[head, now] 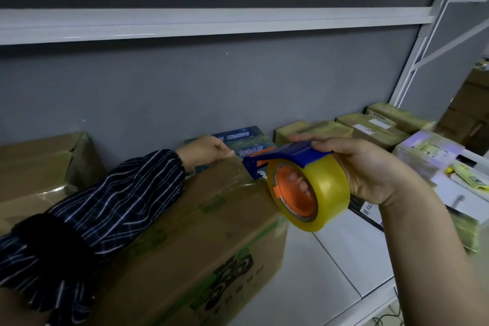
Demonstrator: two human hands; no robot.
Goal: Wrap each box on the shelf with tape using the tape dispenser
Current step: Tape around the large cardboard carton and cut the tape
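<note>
A large brown cardboard box with green print lies on the white shelf in the middle. My left hand pinches the end of a clear tape strip at the box's far top edge. My right hand grips the tape dispenser, a blue frame with an orange hub and a yellowish tape roll. It hovers just past the box's right top corner, its blade end near the box. A shiny strip of tape runs from my left fingers to the dispenser.
Another taped brown box stands at the left. A dark blue printed box lies behind the big one. Several small taped parcels line the back right, with white packages at the far right. An upper shelf beam runs overhead.
</note>
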